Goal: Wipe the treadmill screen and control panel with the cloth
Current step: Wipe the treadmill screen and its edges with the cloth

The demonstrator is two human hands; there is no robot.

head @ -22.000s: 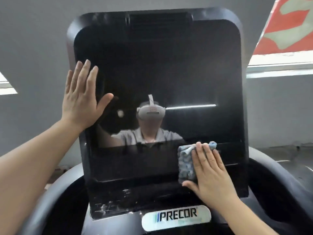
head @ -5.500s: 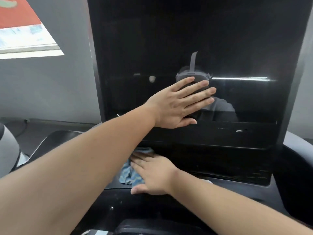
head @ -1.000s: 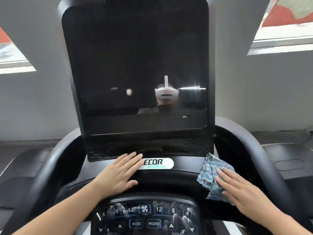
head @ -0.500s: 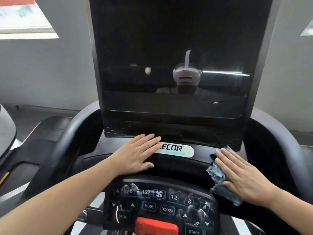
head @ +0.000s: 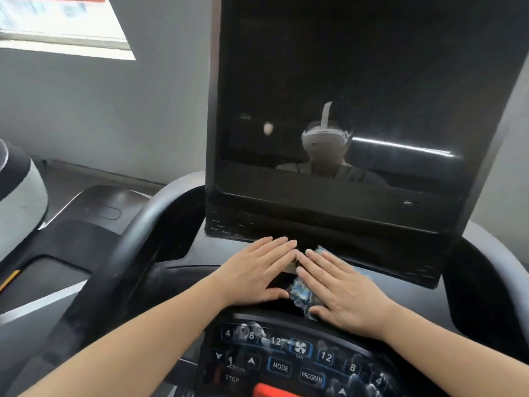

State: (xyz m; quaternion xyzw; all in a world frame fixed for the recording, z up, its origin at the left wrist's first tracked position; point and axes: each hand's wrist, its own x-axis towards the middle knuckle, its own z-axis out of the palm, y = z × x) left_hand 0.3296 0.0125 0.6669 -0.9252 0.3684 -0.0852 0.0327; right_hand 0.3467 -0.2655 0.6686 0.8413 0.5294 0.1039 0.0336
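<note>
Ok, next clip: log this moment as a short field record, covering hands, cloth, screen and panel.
left hand: flat, fingers straight, resting on the console ledge below the screen
right hand: flat, pressing the cloth onto the same ledge
cloth: blue patterned, bunched, mostly hidden under the right hand
hands' spacing: fingertips nearly meeting
screen: dark, off, reflecting the headset wearer
control panel: nearer the person than the hands, untouched; buttons show whitish smears
task stage: wiping the ledge; panel not yet reached
</note>
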